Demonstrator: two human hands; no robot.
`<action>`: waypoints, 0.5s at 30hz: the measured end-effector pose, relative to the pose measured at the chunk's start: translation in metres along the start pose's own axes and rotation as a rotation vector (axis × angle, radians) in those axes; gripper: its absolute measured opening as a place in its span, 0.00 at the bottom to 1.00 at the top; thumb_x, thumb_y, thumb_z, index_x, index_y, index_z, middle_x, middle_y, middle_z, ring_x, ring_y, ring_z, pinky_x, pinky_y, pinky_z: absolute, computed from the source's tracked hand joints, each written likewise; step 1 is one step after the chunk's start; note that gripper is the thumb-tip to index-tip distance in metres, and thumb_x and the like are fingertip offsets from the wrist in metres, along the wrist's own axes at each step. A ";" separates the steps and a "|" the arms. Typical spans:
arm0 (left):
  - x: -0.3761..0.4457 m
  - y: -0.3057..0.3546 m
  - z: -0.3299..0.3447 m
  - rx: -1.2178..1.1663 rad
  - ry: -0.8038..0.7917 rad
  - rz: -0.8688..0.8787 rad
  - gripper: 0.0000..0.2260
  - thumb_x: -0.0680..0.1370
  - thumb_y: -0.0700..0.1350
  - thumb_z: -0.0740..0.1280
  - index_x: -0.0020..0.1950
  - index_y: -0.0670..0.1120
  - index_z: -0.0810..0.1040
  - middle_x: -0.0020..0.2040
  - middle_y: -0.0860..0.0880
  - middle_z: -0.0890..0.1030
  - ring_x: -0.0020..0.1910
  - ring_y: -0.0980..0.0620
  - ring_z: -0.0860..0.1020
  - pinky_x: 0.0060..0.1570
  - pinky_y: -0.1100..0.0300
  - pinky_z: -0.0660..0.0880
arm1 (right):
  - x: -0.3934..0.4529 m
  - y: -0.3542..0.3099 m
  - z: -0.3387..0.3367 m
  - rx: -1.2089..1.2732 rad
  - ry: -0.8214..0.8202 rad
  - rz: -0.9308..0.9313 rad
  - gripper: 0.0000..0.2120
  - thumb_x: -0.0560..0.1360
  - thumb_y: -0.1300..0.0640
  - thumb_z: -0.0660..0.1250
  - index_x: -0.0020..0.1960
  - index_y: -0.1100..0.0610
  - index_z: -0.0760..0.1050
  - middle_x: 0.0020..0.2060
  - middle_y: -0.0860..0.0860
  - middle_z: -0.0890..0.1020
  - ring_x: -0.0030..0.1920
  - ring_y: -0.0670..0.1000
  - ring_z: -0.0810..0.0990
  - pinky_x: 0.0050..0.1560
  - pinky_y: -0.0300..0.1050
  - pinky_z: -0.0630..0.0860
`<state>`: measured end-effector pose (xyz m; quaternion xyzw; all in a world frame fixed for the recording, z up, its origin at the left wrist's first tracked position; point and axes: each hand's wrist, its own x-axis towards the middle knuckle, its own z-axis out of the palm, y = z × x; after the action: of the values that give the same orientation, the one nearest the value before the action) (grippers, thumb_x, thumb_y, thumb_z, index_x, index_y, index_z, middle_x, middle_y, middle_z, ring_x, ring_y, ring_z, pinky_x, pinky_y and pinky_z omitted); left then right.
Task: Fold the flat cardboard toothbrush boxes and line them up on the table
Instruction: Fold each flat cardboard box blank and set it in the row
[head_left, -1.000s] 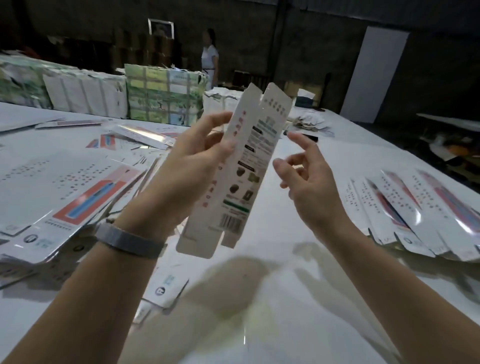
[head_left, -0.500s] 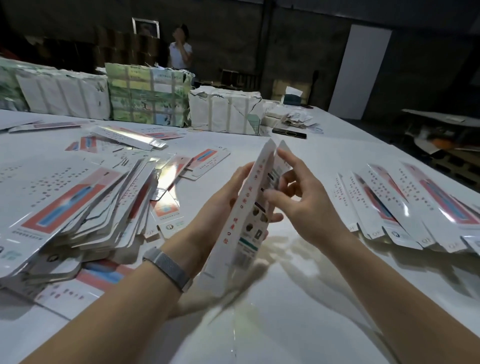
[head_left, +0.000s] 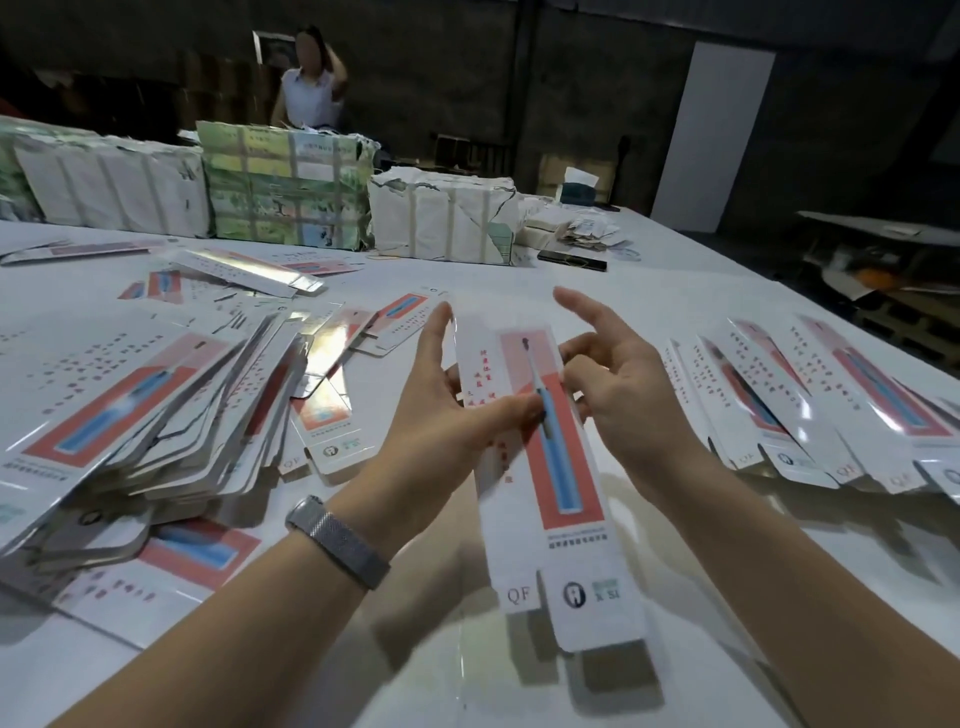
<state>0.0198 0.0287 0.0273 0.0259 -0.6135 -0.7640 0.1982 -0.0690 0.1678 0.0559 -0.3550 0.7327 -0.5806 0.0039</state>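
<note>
Two bare forearms, no sleeves in view; a grey woven-mesh metal wristband (head_left: 337, 542) circles the wrist behind the left hand (head_left: 447, 415), while the right hand (head_left: 628, 395) and wrist wear nothing.

A dim room is surrounding a broad white tabletop (head_left: 675, 291), which is catching glare in its near part. A dark grey wall (head_left: 571, 78) is running across the back, and a tall pale panel (head_left: 711, 135) is leaning or standing against it at the right. Paper-wrapped, strapped bundles (head_left: 441, 218) are sitting in a row along the far edge. A person in a white top (head_left: 309, 93) is standing behind them. At the far right, another pale table (head_left: 872, 231) is showing in shadow.
</note>
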 end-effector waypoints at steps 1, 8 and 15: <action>0.000 0.000 0.000 -0.007 -0.008 -0.004 0.51 0.65 0.42 0.80 0.77 0.67 0.52 0.56 0.43 0.83 0.52 0.44 0.85 0.48 0.47 0.83 | 0.000 0.000 0.000 -0.059 0.003 -0.016 0.20 0.80 0.55 0.59 0.67 0.35 0.69 0.42 0.52 0.78 0.43 0.51 0.84 0.37 0.38 0.80; -0.008 0.008 0.001 0.008 -0.210 -0.105 0.21 0.78 0.32 0.62 0.59 0.58 0.73 0.36 0.54 0.84 0.37 0.53 0.85 0.33 0.61 0.80 | -0.004 0.003 0.009 -0.325 0.054 -0.112 0.21 0.79 0.57 0.63 0.69 0.42 0.73 0.51 0.42 0.69 0.51 0.43 0.74 0.49 0.39 0.77; -0.009 0.014 0.001 -0.121 -0.271 -0.237 0.18 0.80 0.64 0.58 0.51 0.56 0.82 0.41 0.48 0.86 0.38 0.48 0.85 0.35 0.55 0.81 | -0.008 -0.001 0.014 -0.254 0.156 -0.149 0.08 0.77 0.50 0.71 0.49 0.36 0.78 0.45 0.44 0.75 0.46 0.42 0.77 0.41 0.29 0.74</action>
<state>0.0314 0.0304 0.0391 -0.0171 -0.5803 -0.8139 0.0234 -0.0569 0.1597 0.0489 -0.3599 0.7698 -0.5078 -0.1412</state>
